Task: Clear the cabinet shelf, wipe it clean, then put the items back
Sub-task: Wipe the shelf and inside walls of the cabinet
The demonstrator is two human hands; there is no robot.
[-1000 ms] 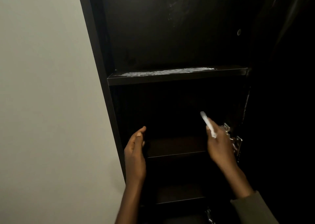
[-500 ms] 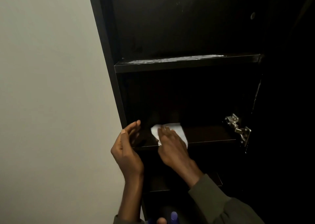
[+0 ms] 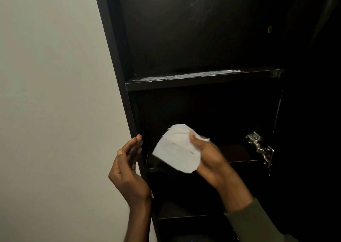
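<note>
Cabinet (image 3: 118,79): a tall, dark cabinet is seen standing open, its left side panel set against the wall; the interior is dim and little detail can be made out.
Upper shelf (image 3: 203,80): a dark board is fixed across the cabinet; a pale streak of dust or residue is spread along its top from left to right.
Middle shelf (image 3: 238,154): a lower board is seen behind and to the right of the hands; its brown top is faintly lit and nothing can be made out on the part that shows.
Lower shelf (image 3: 180,214): a further board is partly seen near the bottom, between the two forearms.
Back panel (image 3: 193,29): faint pale smears are scattered over the dark panel above the upper shelf.
Hinge (image 3: 260,147): a metal hinge is mounted on the right inner side, level with the middle shelf.
Wall (image 3: 51,94): a plain pale wall is seen filling the left of the view.
Cloth (image 3: 177,147): a white cloth, folded and crumpled, is held in front of the middle shelf, towards its left end.
Right hand (image 3: 208,157): the cloth is gripped by its right edge, the thumb laid over it and the fingers curled beneath.
Left hand (image 3: 129,168): held up beside the left panel's front edge, with the fingers extended and loosely together, nothing in them; contact with the panel cannot be told.
Sleeve (image 3: 258,223): an olive-green sleeve is worn on the right forearm.
</note>
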